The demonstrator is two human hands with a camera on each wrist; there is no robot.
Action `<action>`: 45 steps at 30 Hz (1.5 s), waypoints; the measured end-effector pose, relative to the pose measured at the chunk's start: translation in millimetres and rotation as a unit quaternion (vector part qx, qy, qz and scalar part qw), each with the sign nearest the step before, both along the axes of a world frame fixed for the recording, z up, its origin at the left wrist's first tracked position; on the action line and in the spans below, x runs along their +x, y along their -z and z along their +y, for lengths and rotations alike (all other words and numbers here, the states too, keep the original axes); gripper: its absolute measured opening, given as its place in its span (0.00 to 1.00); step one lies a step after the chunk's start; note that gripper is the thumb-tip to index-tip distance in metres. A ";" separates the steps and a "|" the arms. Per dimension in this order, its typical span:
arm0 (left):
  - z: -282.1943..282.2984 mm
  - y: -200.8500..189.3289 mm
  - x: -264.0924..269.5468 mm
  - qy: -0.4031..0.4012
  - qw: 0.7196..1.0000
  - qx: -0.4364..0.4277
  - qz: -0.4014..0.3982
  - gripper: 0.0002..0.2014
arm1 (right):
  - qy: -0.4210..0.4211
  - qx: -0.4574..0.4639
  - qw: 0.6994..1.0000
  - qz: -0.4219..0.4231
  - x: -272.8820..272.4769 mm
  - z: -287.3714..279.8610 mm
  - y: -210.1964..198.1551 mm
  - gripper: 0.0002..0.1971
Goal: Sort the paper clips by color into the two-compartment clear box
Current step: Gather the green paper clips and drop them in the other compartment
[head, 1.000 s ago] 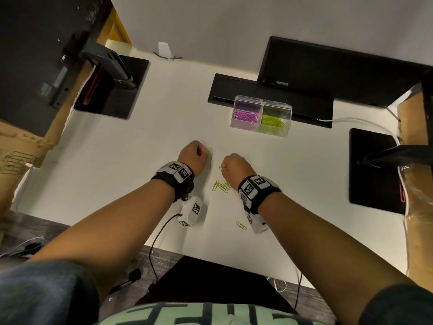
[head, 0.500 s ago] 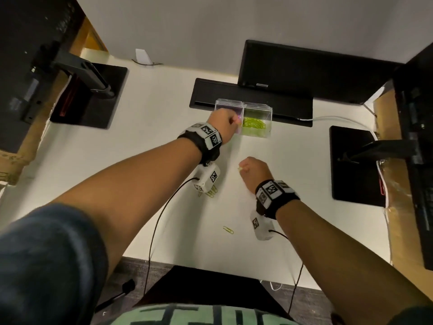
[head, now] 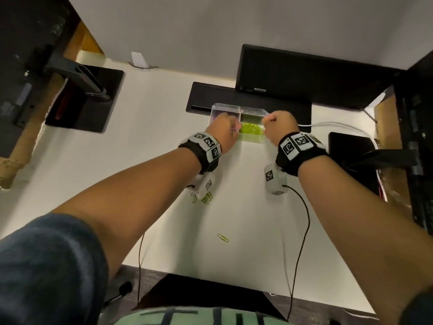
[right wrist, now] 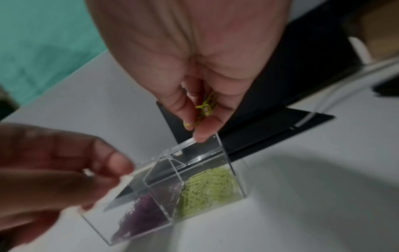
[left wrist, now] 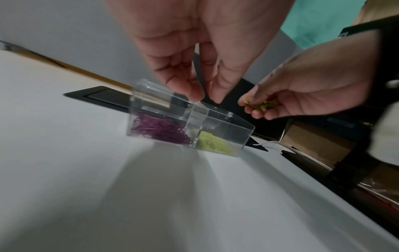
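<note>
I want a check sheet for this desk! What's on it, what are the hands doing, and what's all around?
Surface: white desk.
Job's things: clear box, purple clips left side, green clips right; loose clips on desk.
Clutter: nothing seen.
Hands: left hand over the box, holding nothing; right hand pinches held clips.
Cables: black wrist cable; white cable.
Surroundings: black monitor, stands.

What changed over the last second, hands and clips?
Both hands left the loose clips and reached forward to the clear box. The left hand went first and now hovers over the purple side, grip empty. The right hand followed, pinching green clips by the green side. The box and a stray green clip stayed put.
</note>
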State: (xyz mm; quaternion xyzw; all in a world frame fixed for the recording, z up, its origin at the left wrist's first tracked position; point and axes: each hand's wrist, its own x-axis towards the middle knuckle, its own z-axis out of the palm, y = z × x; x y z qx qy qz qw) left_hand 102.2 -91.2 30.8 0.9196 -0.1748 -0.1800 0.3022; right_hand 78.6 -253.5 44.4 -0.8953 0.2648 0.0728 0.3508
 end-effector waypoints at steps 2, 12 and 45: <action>26.1 4.6 -12.7 0.002 1.000 0.013 0.016 0.07 | -0.060 -0.075 0.994 0.058 11.2 9.9 -6.9 0.16; 106.4 24.9 -100.5 -0.001 0.969 0.209 0.130 0.18 | -0.138 -0.140 0.980 -0.040 -24.3 44.2 0.2 0.14; 115.4 54.5 -136.6 -0.041 0.980 0.190 0.045 0.12 | -0.229 -0.010 0.969 0.096 -124.0 135.5 51.1 0.16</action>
